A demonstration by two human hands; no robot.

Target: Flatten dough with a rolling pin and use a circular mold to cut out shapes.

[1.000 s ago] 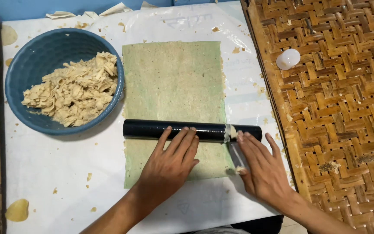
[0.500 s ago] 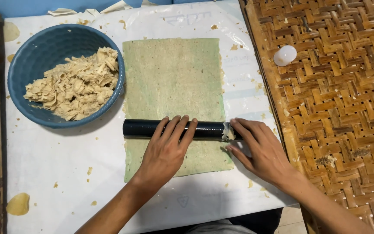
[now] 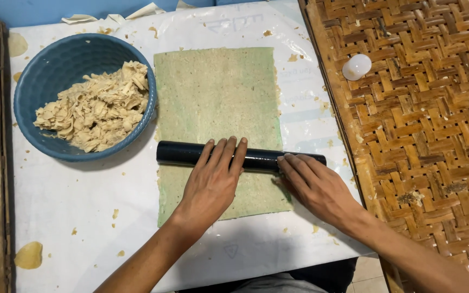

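the step in hand looks like rolling out: a black cylindrical roller (image 3: 240,157) lies crosswise on a thin rectangular sheet of pale green dough (image 3: 218,103), and both hands press on it from the near side. the left hand (image 3: 213,182) lies flat and open, fingers stretched over the middle of the roller, holding nothing, only bearing down. the right hand (image 3: 316,187) is also spread open, its fingertips resting on the roller's right end, just past the sheet's right edge. the roller sits over the near third of the sheet, with most of the dough lying beyond it, away from the person.

left of the roller stands a round blue plastic bowl (image 3: 44,135) heaped with beige torn dough scraps (image 3: 96,106). right of the roller, a woven bamboo tray (image 3: 430,135) bears a small white oval piece (image 3: 356,67). everything under the roller rests on a white plastic table cover (image 3: 66,206) speckled with crumbs.

in my judgement the next push calls for even pressure from both palms, so the roller travels straight up the sheet without skewing or dragging an edge thin.

against the earlier frames, the roller has moved a little farther up the sheet, and the right hand has slid from gripping the roller's end to lying flatter upon it.
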